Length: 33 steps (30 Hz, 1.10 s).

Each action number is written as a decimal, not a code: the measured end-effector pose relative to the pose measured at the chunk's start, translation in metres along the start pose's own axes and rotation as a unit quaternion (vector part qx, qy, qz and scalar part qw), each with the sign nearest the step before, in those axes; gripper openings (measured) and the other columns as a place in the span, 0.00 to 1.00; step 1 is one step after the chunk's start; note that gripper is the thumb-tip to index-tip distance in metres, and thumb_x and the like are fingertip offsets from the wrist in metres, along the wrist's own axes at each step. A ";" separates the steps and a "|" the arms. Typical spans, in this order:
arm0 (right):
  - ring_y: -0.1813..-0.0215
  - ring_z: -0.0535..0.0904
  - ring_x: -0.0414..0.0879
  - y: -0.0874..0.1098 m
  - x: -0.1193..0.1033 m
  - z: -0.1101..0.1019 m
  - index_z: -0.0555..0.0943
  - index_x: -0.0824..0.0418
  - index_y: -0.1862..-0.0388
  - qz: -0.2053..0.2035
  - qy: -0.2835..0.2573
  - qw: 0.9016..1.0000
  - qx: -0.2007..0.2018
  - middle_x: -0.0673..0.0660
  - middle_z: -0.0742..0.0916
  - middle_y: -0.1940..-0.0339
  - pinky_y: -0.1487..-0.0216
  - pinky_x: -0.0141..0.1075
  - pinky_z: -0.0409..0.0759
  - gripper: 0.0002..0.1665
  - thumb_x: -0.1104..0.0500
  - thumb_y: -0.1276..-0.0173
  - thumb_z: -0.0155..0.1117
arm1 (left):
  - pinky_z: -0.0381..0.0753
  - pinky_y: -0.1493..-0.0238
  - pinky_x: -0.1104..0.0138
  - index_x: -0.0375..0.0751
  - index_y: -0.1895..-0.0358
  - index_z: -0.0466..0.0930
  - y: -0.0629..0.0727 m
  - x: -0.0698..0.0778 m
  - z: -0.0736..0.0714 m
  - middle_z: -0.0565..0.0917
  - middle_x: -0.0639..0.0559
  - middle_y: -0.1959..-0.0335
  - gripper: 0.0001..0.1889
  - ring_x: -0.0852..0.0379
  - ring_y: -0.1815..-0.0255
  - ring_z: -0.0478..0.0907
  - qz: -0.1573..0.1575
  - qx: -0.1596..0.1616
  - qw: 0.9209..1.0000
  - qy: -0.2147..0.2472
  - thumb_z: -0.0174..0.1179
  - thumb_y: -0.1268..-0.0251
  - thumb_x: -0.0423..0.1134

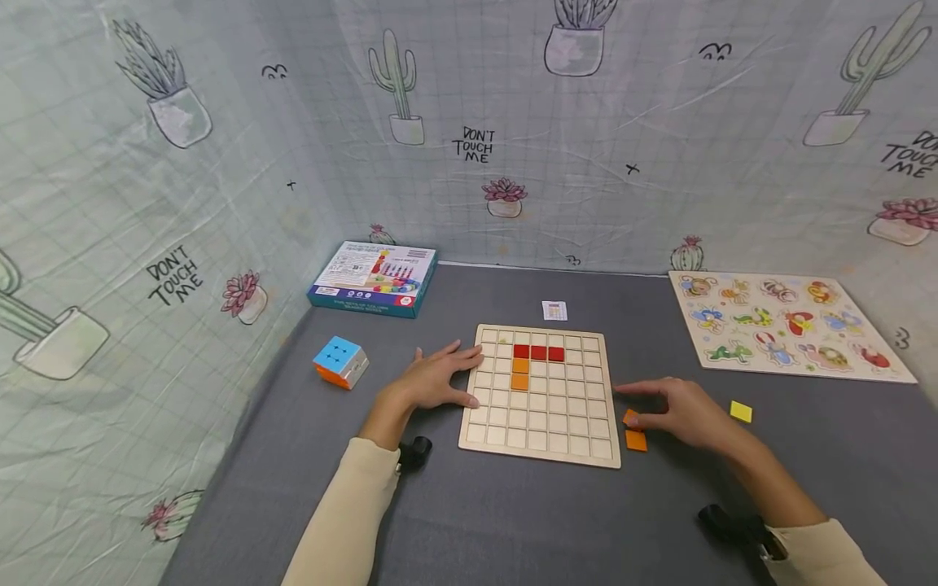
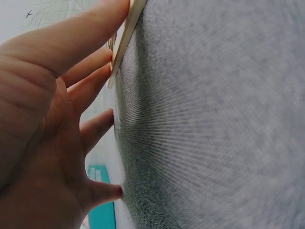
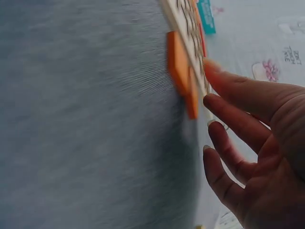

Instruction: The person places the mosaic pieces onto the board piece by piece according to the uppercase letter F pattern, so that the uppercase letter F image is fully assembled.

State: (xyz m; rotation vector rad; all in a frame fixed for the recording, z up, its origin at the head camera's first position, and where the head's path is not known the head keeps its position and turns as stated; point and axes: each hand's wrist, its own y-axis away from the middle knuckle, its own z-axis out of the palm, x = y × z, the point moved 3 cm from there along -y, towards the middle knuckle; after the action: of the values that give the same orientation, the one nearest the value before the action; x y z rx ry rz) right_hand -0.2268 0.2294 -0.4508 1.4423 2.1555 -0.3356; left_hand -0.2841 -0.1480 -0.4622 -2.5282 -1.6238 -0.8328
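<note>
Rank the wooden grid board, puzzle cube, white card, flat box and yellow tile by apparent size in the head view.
1. Wooden grid board
2. Flat box
3. Puzzle cube
4. Yellow tile and white card: too alike to rank

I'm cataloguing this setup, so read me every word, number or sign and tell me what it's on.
"DON'T TOUCH ME": repeated on the cactus-print backdrop.
"x" and "+": small marks on the same backdrop.
The box: print too small and blurred to read.
The white card: markings too small to read.
</note>
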 end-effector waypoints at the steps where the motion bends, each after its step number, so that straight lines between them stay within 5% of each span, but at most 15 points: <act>1: 0.59 0.77 0.40 0.002 0.003 0.001 0.84 0.53 0.37 0.000 0.004 1.000 -0.002 0.60 0.89 0.41 0.63 0.30 0.75 0.31 0.47 0.38 0.76 | 0.33 0.24 0.24 0.56 0.21 0.62 0.000 0.000 0.000 0.57 0.61 0.16 0.44 0.46 0.12 0.43 0.001 0.000 1.000 0.001 0.71 0.40 0.57; 5: 0.46 0.84 0.51 0.008 0.008 0.007 0.84 0.52 0.37 -0.002 0.004 1.000 0.000 0.58 0.89 0.41 0.49 0.44 0.84 0.29 0.49 0.38 0.76 | 0.33 0.24 0.25 0.57 0.21 0.62 0.001 0.000 -0.001 0.57 0.61 0.16 0.44 0.46 0.12 0.43 -0.002 0.000 1.000 -0.001 0.71 0.40 0.57; 10: 0.39 0.84 0.61 0.012 0.010 0.011 0.86 0.53 0.40 0.008 -0.015 1.000 0.011 0.58 0.90 0.43 0.42 0.58 0.82 0.25 0.51 0.36 0.75 | 0.34 0.23 0.25 0.58 0.21 0.62 0.001 0.000 -0.001 0.57 0.62 0.16 0.44 0.47 0.12 0.43 -0.004 0.002 1.000 -0.007 0.71 0.40 0.58; 22: 0.42 0.86 0.58 0.015 0.007 0.013 0.89 0.52 0.45 0.033 -0.024 0.999 0.027 0.57 0.91 0.46 0.49 0.49 0.85 0.19 0.53 0.36 0.75 | 0.33 0.23 0.26 0.57 0.21 0.63 0.002 0.001 -0.001 0.58 0.62 0.16 0.44 0.47 0.12 0.43 -0.005 0.004 1.000 0.001 0.71 0.40 0.57; 29: 0.45 0.86 0.53 0.014 0.005 0.013 0.89 0.53 0.46 0.034 -0.031 0.999 0.027 0.57 0.91 0.47 0.56 0.32 0.83 0.19 0.55 0.37 0.75 | 0.33 0.23 0.26 0.57 0.21 0.63 0.001 0.001 -0.001 0.58 0.61 0.16 0.44 0.47 0.12 0.44 -0.002 0.007 1.000 0.002 0.71 0.40 0.57; 33: 0.46 0.85 0.51 0.014 0.004 0.013 0.89 0.53 0.46 0.032 -0.032 0.999 0.027 0.56 0.91 0.47 0.56 0.31 0.82 0.19 0.56 0.37 0.75 | 0.33 0.23 0.26 0.57 0.21 0.63 0.002 0.001 -0.001 0.58 0.61 0.16 0.44 0.47 0.12 0.43 -0.001 0.006 1.000 0.003 0.71 0.40 0.56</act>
State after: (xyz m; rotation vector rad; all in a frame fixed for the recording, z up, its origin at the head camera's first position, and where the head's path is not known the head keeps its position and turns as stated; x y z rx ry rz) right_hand -0.2114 0.2317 -0.4626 1.5075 2.0589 -0.4136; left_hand -0.2824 -0.1487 -0.4602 -2.5142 -1.6258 -0.8277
